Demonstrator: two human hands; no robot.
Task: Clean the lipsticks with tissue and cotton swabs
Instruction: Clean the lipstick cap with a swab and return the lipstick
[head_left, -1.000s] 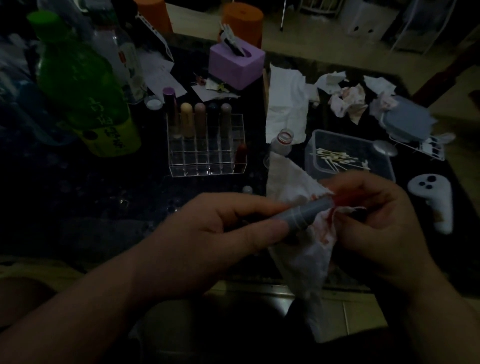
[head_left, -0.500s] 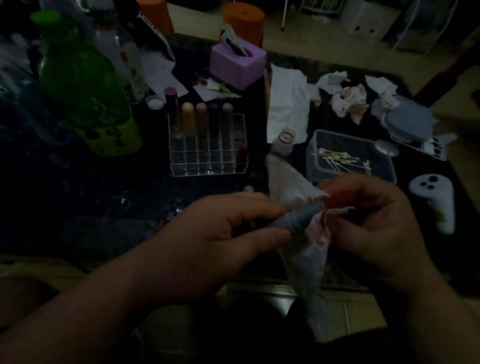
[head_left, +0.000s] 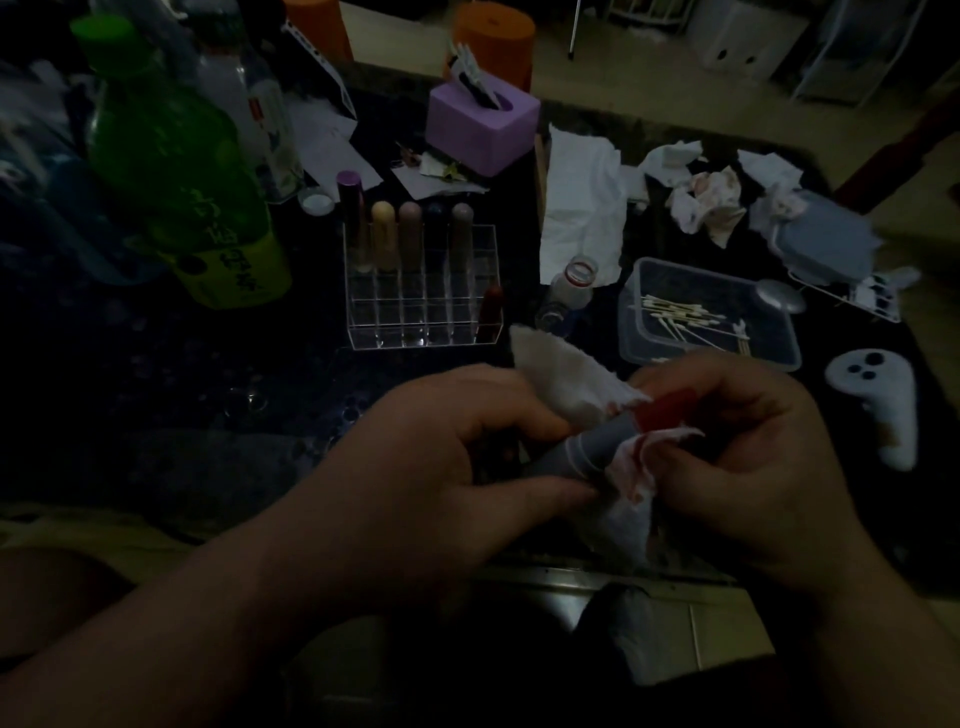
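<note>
My left hand (head_left: 447, 457) grips a grey lipstick tube (head_left: 587, 449) near the table's front edge. Its red tip (head_left: 667, 410) points right, into my right hand (head_left: 743, 457). That hand pinches a white tissue (head_left: 566, 387), stained red, wrapped around the tip and the tube's end. A clear organizer rack (head_left: 423, 291) behind holds several capped lipsticks in its back row and one dark red lipstick (head_left: 491, 312) at its front right. Cotton swabs (head_left: 685, 319) lie in a clear plastic tray (head_left: 711, 358) to the right.
A green bottle (head_left: 176, 171) and a clear bottle (head_left: 254, 114) stand at the left. A purple tissue box (head_left: 480, 127) sits at the back, a flat tissue (head_left: 582, 213) and crumpled stained tissues (head_left: 706, 200) to its right. A white controller (head_left: 878, 400) lies far right. A small bottle (head_left: 569, 293) stands by the tray.
The tissue has bunched tighter around the tube's end, and more of the red tip shows above it. Both hands stay in nearly the same place.
</note>
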